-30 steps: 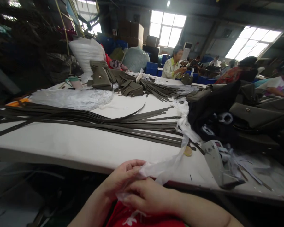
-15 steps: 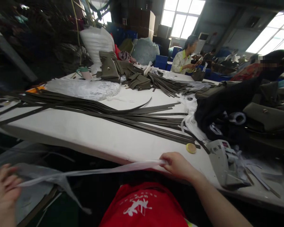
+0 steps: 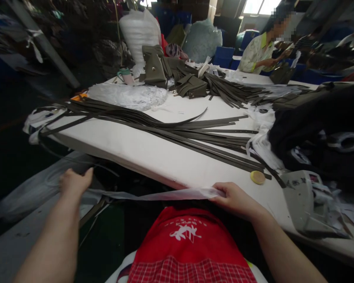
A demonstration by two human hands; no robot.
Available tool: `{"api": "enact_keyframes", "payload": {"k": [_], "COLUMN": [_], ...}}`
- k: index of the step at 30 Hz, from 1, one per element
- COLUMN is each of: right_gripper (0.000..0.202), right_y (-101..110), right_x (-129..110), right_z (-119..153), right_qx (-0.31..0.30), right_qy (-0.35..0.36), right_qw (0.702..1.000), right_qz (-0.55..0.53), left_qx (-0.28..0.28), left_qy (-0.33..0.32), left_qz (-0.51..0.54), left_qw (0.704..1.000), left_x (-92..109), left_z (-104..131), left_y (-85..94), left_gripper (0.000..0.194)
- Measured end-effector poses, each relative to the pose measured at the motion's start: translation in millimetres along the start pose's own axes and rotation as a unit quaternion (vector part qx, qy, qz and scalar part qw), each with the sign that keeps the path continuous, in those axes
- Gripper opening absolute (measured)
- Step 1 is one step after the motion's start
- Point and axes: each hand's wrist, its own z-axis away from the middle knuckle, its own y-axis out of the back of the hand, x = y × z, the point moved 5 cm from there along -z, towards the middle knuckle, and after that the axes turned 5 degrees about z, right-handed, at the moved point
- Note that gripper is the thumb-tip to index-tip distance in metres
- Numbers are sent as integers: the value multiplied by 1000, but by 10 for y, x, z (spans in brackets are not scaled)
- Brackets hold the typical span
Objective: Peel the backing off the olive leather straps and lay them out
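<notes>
Your left hand (image 3: 74, 181), ten o'clock: cannot tell if gripping. From beside it a translucent strip (image 3: 165, 195) runs lengthwise nine-to-three, nearer you than the dark straps (image 3: 171, 131) at twelve. Your right hand (image 3: 231, 199), one o'clock, pinches it; yellow disc (image 3: 257, 177) just beyond.

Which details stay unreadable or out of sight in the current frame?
All in the head view:
- Whether the left hand grips the plastic strip: fingers turned away, blurred.
- Small lettering on the red apron: too small.
- Rest of the black cloth: cut by right edge.
- Space beneath the white table: deep shadow.
</notes>
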Motion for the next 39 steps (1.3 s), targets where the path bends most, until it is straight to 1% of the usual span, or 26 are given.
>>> {"api": "enact_keyframes", "payload": {"k": [1, 2, 3, 4, 5, 6, 7, 8, 9, 10, 11, 12, 14, 16, 18, 20, 22, 23, 25, 26, 28, 29, 32, 35, 37, 39], "right_gripper": [21, 19, 18, 16, 15, 14, 14, 13, 14, 16, 22, 28, 34, 27, 22, 20, 20, 19, 17, 15, 13, 13, 16, 22, 25, 26], "right_y": [-24, -57, -97, -141, -185, -226, -257, -276, -279, -267, -242, -206, -117, -24, 61, 110, 92, 55, -57, -114, -186, -188, -88, -10, -11, -44], "right_x": [-12, -31, -57, -92, -130, -168, -201, -222, -230, -220, -196, -158, -51, 69, 167, 225, 230, 210, 126, 70, -35, -69, -80, -18, 15, 18], "right_z": [-15, -30, -43, -54, -61, -63, -59, -47, -28, -2, 29, 64, 139, 207, 258, 283, 274, 257, 204, 176, 132, 118, 112, 131, 141, 140], "right_qx": [4, 6, 6, 4, 0, -6, -11, -15, -18, -17, -16, -13, -5, 12, 43, 78, 95, 93, 69, 52, 29, 31, 83, 119, 134, 141], "right_qy": [1, 4, 9, 17, 26, 34, 42, 48, 52, 53, 52, 50, 34, 6, -20, -39, -46, -43, -21, -6, 22, 28, 20, 5, -6, -15], "right_qw": [1000, 1000, 999, 998, 998, 997, 997, 997, 997, 998, 998, 999, 998, 996, 994, 993, 992, 992, 994, 994, 994, 993, 988, 970, 961, 962], "right_qz": [14, 29, 43, 54, 62, 67, 67, 63, 52, 36, 14, -10, -55, -86, -94, -83, -73, -75, -87, -95, -106, -107, -130, -212, -242, -234], "left_qx": [0, -10, -36, -85, -163, -245, -325, -408, -475, -525, -557, -572, -570, -563, -568, -578, -574, -568, -561, -563, -573, -577, -575, -568, -567, -556], "left_qy": [-10, -32, -81, -163, -238, -289, -319, -336, -329, -314, -295, -275, -248, -231, -219, -226, -262, -284, -313, -315, -297, -282, -237, -207, -204, -221], "left_qz": [1, 11, 36, 108, 172, 217, 246, 265, 273, 275, 277, 280, 291, 304, 306, 284, 253, 246, 261, 279, 312, 326, 358, 379, 384, 381], "left_qw": [1000, 999, 995, 977, 942, 900, 855, 806, 769, 741, 725, 720, 727, 733, 732, 731, 734, 733, 721, 711, 697, 694, 697, 700, 700, 705], "left_x": [85, 227, 435, 708, 991, 1246, 1464, 1638, 1752, 1818, 1843, 1836, 1770, 1683, 1611, 1583, 1623, 1669, 1792, 1855, 1950, 1979, 1999, 1978, 1978, 1999], "left_z": [75, 202, 382, 617, 893, 1178, 1446, 1686, 1866, 1986, 2047, 2057, 1983, 1882, 1814, 1802, 1839, 1877, 1981, 2039, 2138, 2167, 2167, 2105, 2080, 2073], "left_y": [-92, -206, -336, -466, -596, -704, -793, -867, -926, -971, -1006, -1034, -1077, -1119, -1163, -1192, -1184, -1167, -1123, -1106, -1095, -1098, -1112, -1111, -1101, -1081], "left_gripper": [45, 44, 41, 40, 40, 42, 46, 44, 36, 32, 31, 33, 35, 34, 34, 33, 27, 24, 28, 30, 24, 23, 27, 26, 26, 26]}}
